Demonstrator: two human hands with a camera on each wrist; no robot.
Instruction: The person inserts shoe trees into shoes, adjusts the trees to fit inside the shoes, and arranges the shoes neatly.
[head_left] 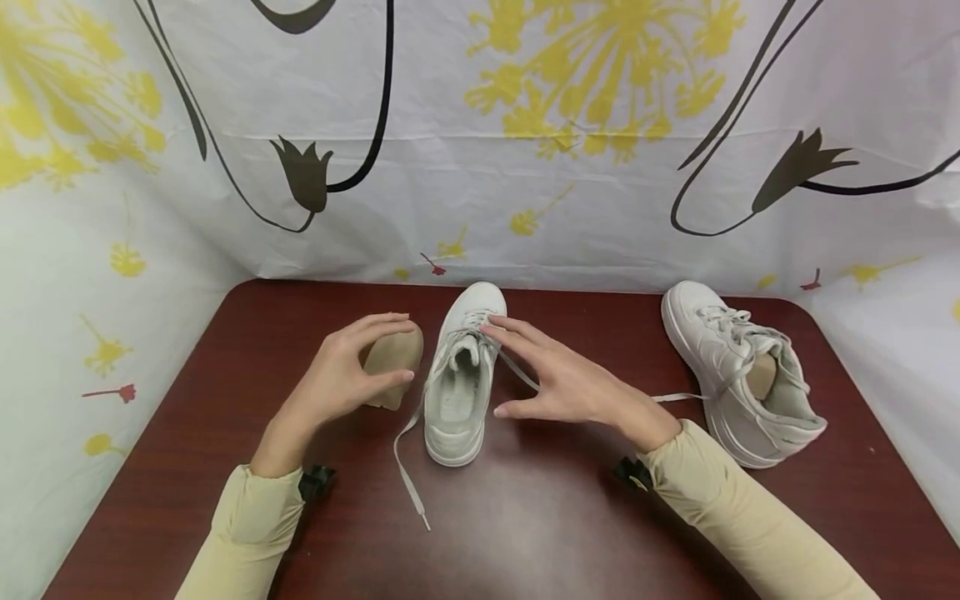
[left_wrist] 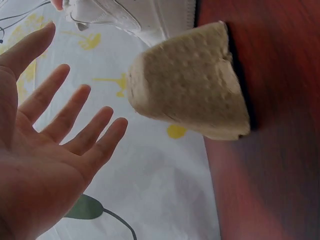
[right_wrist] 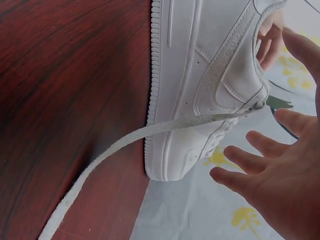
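A white sneaker stands in the middle of the table, toe pointing away, its laces loose on both sides. Left of it is a tan molded-pulp shoe insert, standing on the table in the left wrist view. My left hand hovers by the insert with fingers spread, and the left wrist view shows a gap between them. On the sneaker's other side, my right hand is held with fingers apart, above the lace. Neither hand holds anything.
A second white sneaker sits at the right of the table with a tan insert inside. The dark red table meets a white patterned cloth at its back and sides.
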